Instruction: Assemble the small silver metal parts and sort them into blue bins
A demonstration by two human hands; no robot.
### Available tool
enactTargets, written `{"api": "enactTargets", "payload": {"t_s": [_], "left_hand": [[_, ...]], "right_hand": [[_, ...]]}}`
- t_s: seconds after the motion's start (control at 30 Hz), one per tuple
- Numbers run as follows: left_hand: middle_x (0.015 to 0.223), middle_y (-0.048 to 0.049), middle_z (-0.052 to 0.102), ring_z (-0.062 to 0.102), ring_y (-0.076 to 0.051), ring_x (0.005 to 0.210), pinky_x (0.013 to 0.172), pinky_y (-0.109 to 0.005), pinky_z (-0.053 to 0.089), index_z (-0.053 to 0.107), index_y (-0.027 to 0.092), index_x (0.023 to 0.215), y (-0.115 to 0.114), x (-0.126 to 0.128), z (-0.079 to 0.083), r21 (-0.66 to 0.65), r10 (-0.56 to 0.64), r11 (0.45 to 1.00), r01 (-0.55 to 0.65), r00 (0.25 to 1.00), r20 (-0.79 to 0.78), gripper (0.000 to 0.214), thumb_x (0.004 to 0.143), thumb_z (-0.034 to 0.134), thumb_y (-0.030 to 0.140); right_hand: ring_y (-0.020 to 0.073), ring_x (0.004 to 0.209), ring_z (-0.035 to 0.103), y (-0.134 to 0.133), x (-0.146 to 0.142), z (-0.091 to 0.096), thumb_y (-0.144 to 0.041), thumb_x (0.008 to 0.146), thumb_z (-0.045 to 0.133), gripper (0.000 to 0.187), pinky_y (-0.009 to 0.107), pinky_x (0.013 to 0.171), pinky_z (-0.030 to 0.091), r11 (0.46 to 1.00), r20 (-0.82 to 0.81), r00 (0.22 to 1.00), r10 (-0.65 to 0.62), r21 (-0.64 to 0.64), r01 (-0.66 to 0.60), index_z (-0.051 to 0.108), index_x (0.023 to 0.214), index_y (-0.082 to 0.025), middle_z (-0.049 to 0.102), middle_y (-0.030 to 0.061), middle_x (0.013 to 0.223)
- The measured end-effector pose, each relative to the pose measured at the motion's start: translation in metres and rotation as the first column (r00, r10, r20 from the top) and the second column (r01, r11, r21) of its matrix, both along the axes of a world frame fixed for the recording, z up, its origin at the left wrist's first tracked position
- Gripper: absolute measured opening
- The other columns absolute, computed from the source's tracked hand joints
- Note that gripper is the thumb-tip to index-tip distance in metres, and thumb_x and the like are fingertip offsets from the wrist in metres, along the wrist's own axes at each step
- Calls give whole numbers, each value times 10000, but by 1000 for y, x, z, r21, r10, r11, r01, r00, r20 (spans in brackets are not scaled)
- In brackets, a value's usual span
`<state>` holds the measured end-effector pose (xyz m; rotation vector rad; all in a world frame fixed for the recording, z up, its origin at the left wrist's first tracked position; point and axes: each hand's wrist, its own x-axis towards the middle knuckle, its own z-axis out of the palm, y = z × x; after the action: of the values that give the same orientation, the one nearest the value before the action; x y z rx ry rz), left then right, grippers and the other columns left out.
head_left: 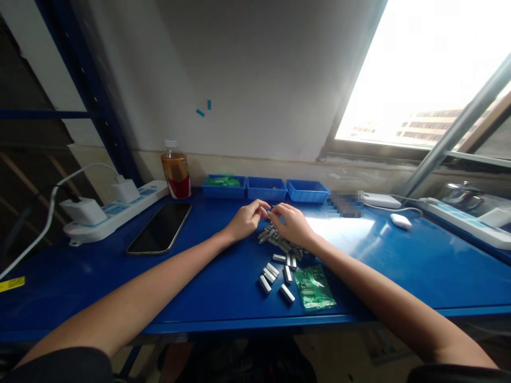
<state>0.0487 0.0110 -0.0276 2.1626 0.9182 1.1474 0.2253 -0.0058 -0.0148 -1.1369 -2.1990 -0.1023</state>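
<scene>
My left hand and my right hand meet at the middle of the blue table, fingertips pinched together on a tiny part I cannot make out. Right under and in front of my right hand lies a pile of small grey metal pieces. Several more of these grey pieces lie loose nearer the front edge. Beside them lies a green plastic bag with parts inside.
Three blue bins stand in a row at the back by the wall. A phone, a white power strip with chargers and a drink bottle are at the left. A white mouse and another strip lie at the right.
</scene>
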Motion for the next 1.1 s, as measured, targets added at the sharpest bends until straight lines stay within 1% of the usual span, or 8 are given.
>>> {"api": "enactTargets", "payload": {"t_s": [0.2, 0.3, 0.4, 0.6, 0.73, 0.83, 0.9, 1.1], "left_hand": [[857, -45, 653, 610, -172, 812, 705, -261, 453, 584, 173, 931, -4, 0, 2, 176, 88, 982, -64, 987, -135, 140, 856, 515, 269], [842, -51, 649, 603, -174, 800, 701, -263, 447, 580, 166, 902, -4, 0, 4, 199, 129, 975, -101, 982, -136, 185, 906, 437, 283], [806, -47, 645, 601, -168, 775, 696, -259, 440, 577, 160, 841, -5, 0, 6, 197, 125, 975, -98, 984, -130, 262, 937, 366, 284], [781, -42, 661, 622, -163, 759, 700, -253, 459, 590, 158, 836, -4, 0, 6, 117, 69, 991, -56, 992, -103, 363, 959, 304, 344], [938, -70, 669, 614, -190, 895, 826, -297, 463, 612, 163, 1009, 6, -6, 1, 202, 204, 965, -168, 963, -175, 293, 931, 363, 294], [1205, -84, 591, 544, -231, 1082, 941, -358, 423, 530, 203, 1248, 16, -10, -3, 276, 269, 946, -170, 888, -373, 385, 872, 462, 255], [1339, -63, 506, 485, -253, 1174, 960, -405, 412, 453, 261, 1335, 19, -11, -4, 262, 271, 952, -157, 830, -487, 463, 871, 460, 274], [1240, -56, 598, 501, -252, 1167, 948, -418, 406, 618, 233, 1127, 16, -11, 0, 227, 244, 965, -129, 753, -611, 330, 909, 387, 325]], "right_hand": [[149, 697, 565, 2, 0, -2, -304, 933, 419, 276, 250, 642, 390, 999, -22, 1000, 3, -42, -3, 548, 718, -189, 606, 28, 729], [154, 718, 574, 0, 1, 0, -320, 908, 474, 157, 252, 655, 408, 1000, -51, 999, 15, -22, -16, 564, 918, -191, 612, 18, 773], [168, 774, 583, -4, 1, 2, -318, 876, 529, 243, 269, 703, 431, 996, -23, 998, 64, 58, -63, 526, 1077, -183, 620, 38, 855], [181, 790, 586, -2, 3, 15, -279, 892, 470, 154, 290, 737, 436, 963, 95, 990, 105, 237, -125, 580, 939, -182, 641, 64, 838], [192, 783, 586, 27, 28, 40, -345, 897, 444, 238, 302, 733, 439, 931, -71, 985, -156, 323, 171, 589, 953, -165, 634, 78, 848], [261, 899, 586, 50, 52, 52, -387, 863, 495, 355, 354, 760, 442, 858, -74, 876, -477, 176, 482, 566, 1095, -128, 640, 123, 962], [295, 974, 572, 51, 60, 53, -423, 845, 523, 426, 384, 805, 439, 848, 86, 843, -530, 46, 528, 564, 1136, -114, 628, 152, 1041], [301, 1123, 506, -43, 25, 53, -543, 865, 470, 521, 454, 890, 427, 978, 321, 945, 53, -209, 16, 469, 1305, -262, 555, 117, 1223]]}}
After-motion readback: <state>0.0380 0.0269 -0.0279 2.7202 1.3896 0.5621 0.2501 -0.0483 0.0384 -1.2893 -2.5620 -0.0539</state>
